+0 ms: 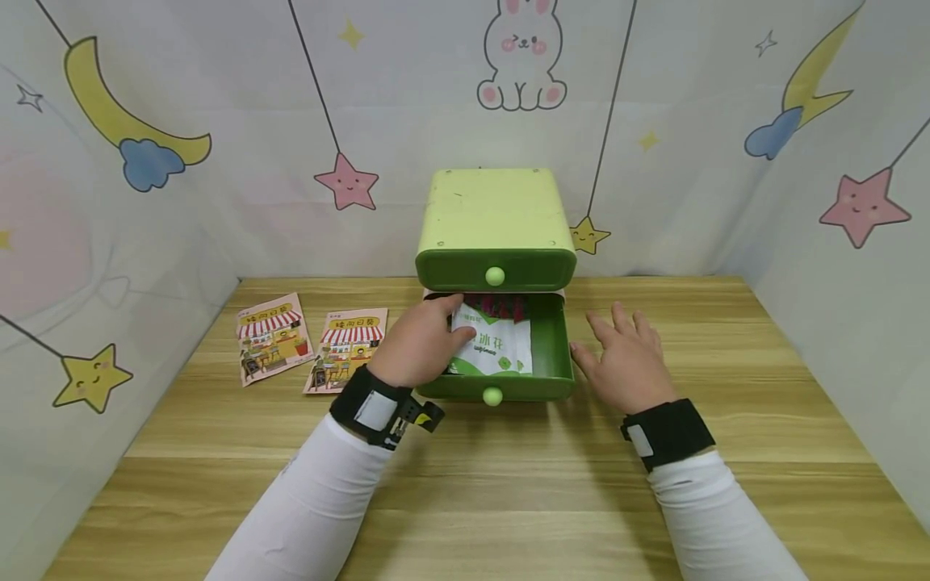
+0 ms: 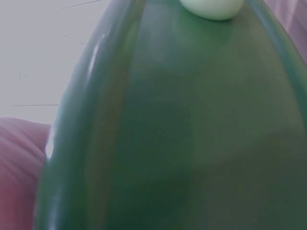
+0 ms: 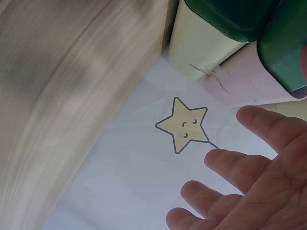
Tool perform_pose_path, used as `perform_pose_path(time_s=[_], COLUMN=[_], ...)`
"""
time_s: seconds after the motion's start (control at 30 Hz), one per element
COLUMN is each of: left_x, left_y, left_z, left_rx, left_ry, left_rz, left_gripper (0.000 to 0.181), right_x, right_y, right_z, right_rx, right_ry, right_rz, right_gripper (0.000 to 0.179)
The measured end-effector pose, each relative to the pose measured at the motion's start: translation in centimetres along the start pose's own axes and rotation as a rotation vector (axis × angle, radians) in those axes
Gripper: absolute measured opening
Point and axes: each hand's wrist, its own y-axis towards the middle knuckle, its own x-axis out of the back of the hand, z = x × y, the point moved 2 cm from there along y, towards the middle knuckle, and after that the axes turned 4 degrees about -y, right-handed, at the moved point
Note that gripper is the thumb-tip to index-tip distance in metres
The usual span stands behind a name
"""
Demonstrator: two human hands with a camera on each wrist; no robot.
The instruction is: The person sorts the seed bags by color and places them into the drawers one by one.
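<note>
A green drawer [image 1: 550, 347] stands pulled out from the lower level of a small cabinet [image 1: 497, 211] with a pale yellow-green top. Inside lies a white packet [image 1: 501, 343] with green lettering, and behind it shows a part with dark pink flowers [image 1: 501, 307]. My left hand [image 1: 421, 343] reaches over the drawer's left side, thumb and forefinger apart at the packet's left edge; its other fingers are hidden. The left wrist view is filled by the green drawer front [image 2: 192, 120]. My right hand [image 1: 628, 363] is beside the drawer's right side, fingers spread and holding nothing.
Two pink packets with striped-awning pictures, a left one [image 1: 274, 339] and a right one [image 1: 347, 351], lie on the wooden table [image 1: 508, 500] left of the cabinet. The upper drawer [image 1: 465, 270] is closed. A printed cloth [image 1: 407, 97] hangs close behind.
</note>
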Motion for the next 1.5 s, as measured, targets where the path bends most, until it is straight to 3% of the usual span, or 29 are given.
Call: perform_pose_path(time_s=[0.83, 1.1, 1.27, 1.5], left_x=[1.0, 1.2, 1.7, 2.4], left_y=[-0.9, -1.2, -1.4, -1.5], left_z=[-0.4, -0.1, 0.1, 0.8], left_rx=[0.004, 0.009, -0.018, -0.102], left_ry=[-0.037, -0.084, -0.085, -0.183], left_rz=[-0.015, -0.05, -0.132, -0.363], left_gripper=[0.058, 0.057, 0.049, 0.024], right_x=[0.2, 0.3, 0.4, 0.7], right_y=[0.0, 0.0, 0.0, -0.1], right_z=[0.1, 0.3, 0.3, 0.5], right_rx=[0.004, -0.003, -0.007, 0.013], right_ry=[-0.003, 0.003, 0.004, 0.035], right_rz=[0.001, 0.012, 0.014, -0.024], right_gripper=[0.064, 0.062, 0.062, 0.061])
